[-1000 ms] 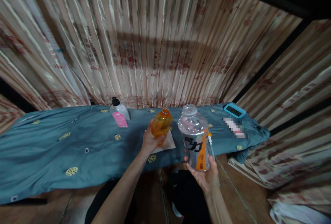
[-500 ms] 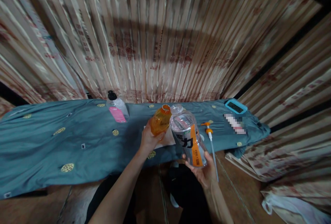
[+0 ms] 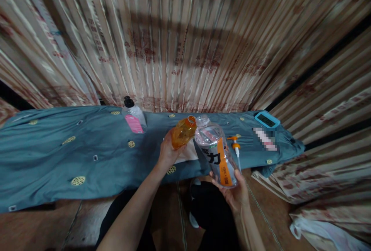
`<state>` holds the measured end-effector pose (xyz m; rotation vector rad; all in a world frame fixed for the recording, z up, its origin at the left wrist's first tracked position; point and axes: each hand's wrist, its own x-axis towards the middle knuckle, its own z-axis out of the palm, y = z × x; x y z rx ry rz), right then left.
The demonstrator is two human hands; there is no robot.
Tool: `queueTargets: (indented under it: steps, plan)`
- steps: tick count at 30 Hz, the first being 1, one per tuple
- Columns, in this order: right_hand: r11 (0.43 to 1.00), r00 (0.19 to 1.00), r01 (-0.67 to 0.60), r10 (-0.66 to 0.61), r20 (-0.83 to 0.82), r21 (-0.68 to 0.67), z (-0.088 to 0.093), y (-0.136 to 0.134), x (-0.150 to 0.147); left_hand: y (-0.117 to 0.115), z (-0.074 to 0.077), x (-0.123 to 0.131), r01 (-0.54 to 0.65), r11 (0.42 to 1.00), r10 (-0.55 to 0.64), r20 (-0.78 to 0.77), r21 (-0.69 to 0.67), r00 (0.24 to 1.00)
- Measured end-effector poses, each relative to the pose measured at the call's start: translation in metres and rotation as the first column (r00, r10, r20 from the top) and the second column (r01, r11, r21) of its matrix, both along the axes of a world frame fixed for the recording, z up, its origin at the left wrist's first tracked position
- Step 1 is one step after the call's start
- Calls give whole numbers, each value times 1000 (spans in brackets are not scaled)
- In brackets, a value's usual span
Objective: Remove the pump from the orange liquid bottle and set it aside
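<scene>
My left hand point(image 3: 170, 151) is wrapped round an orange see-through bottle point(image 3: 183, 133) with no cap, tilted with its mouth up and to the right. My right hand point(image 3: 230, 189) grips the lower end of a larger clear bottle point(image 3: 216, 152) with an orange and grey label. That bottle leans to the left, its open neck close beside the mouth of the orange one. Whether the two touch cannot be made out. To their right lies an orange and white pump head point(image 3: 235, 146) with a long tube. Something white and flat point(image 3: 188, 153) lies behind my left hand.
A clear bottle with a pink label and black top point(image 3: 135, 117) stands at the left on the teal cloth point(image 3: 104, 173). At the right lie a blue-framed clock point(image 3: 267, 119) and a blurred pink item point(image 3: 266, 139). A pleated curtain point(image 3: 174, 42) hangs behind.
The orange bottle has tipped further to the right. The clear bottle has shifted slightly right and leans a little more to the left. The whole view has moved a little.
</scene>
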<state>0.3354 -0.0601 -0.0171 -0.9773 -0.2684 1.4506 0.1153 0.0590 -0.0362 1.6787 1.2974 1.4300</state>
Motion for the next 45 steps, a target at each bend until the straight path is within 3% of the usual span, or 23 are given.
queueTargets:
  steps: [16, 24, 30, 45]
  plan:
    - [997, 994, 74, -72, 86, -19, 22, -19, -4, 2, 11, 2, 17, 999, -17, 0, -50, 1000]
    - [994, 992, 92, -86, 93, -60, 32, -40, -5, 5, 7, 2, 18, 998, -18, -3, -59, 1000]
    - [994, 994, 99, -96, 54, -55, 31, -61, -1, 5, 10, 1, 27, 995, -27, 2, -100, 1000]
    - [996, 972, 87, -92, 214, 34, 36, -80, -12, 2, 13, 5, 60, 988, -54, 50, -145, 997]
